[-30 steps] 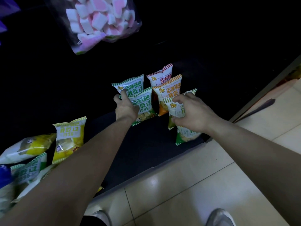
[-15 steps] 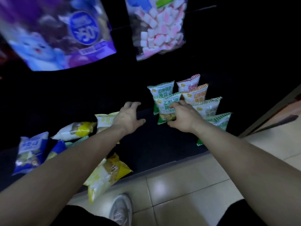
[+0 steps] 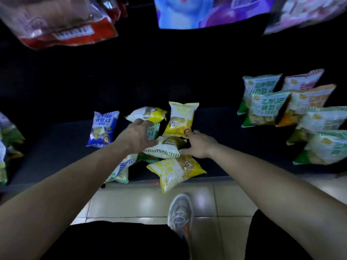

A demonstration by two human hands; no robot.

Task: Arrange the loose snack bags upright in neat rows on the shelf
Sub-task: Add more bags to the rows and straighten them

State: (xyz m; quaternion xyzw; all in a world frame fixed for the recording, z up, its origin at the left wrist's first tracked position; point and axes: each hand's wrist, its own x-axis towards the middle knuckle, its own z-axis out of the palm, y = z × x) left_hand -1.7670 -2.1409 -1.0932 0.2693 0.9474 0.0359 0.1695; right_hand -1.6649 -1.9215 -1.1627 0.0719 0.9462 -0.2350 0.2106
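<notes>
A heap of loose snack bags lies on the dark bottom shelf (image 3: 56, 152) at centre. A white and olive bag (image 3: 165, 147) lies on top between my hands. My left hand (image 3: 137, 136) rests open over the heap's left side, fingers spread, touching that bag. My right hand (image 3: 199, 145) is open at the bag's right end. Behind stand a yellow bag (image 3: 180, 120) and a lying white-yellow bag (image 3: 148, 114). A blue bag (image 3: 102, 128) lies further left. A yellow bag (image 3: 174, 170) overhangs the shelf's front edge. Several upright green, orange and red bags (image 3: 266, 107) stand in rows at right.
Large hanging bags fill the top: a red one (image 3: 62, 25) at left, a blue-purple one (image 3: 206, 12) at centre. More bags (image 3: 7, 139) lie at the far left. Pale floor tiles (image 3: 142, 201) and my grey shoe (image 3: 180, 212) are below the shelf edge.
The view has swung left. Both hands left the upright rows at right and moved to the loose heap; my right hand let go of the green bag.
</notes>
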